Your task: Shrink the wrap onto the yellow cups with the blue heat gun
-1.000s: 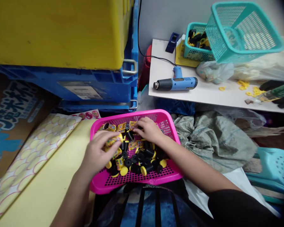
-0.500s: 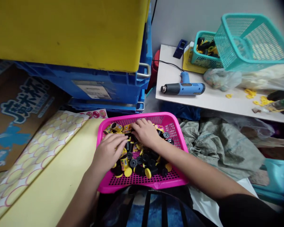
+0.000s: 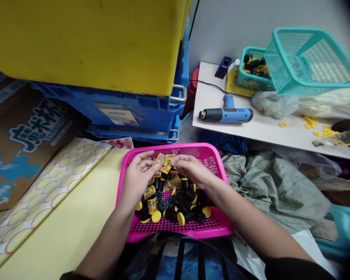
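A pink mesh basket point(image 3: 189, 229) rests on my lap, filled with several small black-and-yellow cylinder pieces point(image 3: 175, 202), some wrapped in yellow printed labels. Above the basket's far half, my left hand point(image 3: 137, 179) and my right hand point(image 3: 191, 169) meet, both pinching one yellow printed label piece point(image 3: 163, 162) between their fingertips. Both hands have their fingers curled around it.
Stacked yellow point(image 3: 90, 39) and blue crates point(image 3: 134, 112) stand behind the basket. A white tabletop point(image 3: 268, 130) at right carries a blue heat gun point(image 3: 226, 114), two teal baskets point(image 3: 309, 62) and loose yellow caps point(image 3: 321, 128). Yellow sticker sheets point(image 3: 46, 186) lie left; grey sacking point(image 3: 274, 186) lies right.
Both hands lifted out of the pile and came together, now holding a yellow label piece between them. The camera view shifted slightly left and down.
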Tool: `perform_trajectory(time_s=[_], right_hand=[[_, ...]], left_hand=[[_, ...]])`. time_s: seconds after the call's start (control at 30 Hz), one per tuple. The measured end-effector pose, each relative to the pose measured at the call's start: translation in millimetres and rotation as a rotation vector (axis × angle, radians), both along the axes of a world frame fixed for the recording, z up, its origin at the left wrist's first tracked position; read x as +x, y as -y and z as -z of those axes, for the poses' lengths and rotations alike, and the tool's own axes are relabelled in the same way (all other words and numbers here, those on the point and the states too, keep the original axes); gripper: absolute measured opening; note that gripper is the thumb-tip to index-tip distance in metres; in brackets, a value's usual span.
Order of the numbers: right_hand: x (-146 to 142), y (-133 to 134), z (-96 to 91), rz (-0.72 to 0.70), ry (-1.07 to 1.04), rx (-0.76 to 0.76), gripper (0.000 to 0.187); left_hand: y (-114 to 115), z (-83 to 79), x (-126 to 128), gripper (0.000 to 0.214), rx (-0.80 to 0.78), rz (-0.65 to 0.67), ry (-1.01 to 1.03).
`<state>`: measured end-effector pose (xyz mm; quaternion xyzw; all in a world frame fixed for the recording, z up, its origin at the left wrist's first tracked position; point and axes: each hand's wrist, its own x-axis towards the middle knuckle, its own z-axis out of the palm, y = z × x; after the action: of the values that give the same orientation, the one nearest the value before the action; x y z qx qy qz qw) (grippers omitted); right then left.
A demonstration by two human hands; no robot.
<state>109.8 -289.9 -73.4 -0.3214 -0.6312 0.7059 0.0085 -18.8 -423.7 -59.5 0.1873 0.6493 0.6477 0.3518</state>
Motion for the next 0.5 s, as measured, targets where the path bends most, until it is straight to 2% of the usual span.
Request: perform_trajectory(time_s=[0.13, 0.23, 0.33, 0.4, 0.5], right_hand=[[7, 1, -6.7, 0.025, -0.085, -0.085, 0.07], [4, 3, -8.1, 0.017, -0.15, -0.175, 0.066], [0, 3, -12.4, 0.135, -0.205, -0.189, 0.065], [2, -1, -21.3, 0.198, -0.248, -0.139, 0.06], [10, -12, -41.5, 0.119, -0.262, 0.135, 0.042]], left_hand=[[-8, -3.3, 7, 0.055, 0.002, 0.012, 0.035], [-11, -1.7, 18, 0.048, 0.061, -0.07, 0.06], [-12, 0.0, 30, 0.035, 0.073, -0.05, 0.069], [-11, -1.8, 32, 0.03, 0.059, -0.008, 0.025], [-13, -9.9, 28, 0.028, 0.12, -0.012, -0.074]])
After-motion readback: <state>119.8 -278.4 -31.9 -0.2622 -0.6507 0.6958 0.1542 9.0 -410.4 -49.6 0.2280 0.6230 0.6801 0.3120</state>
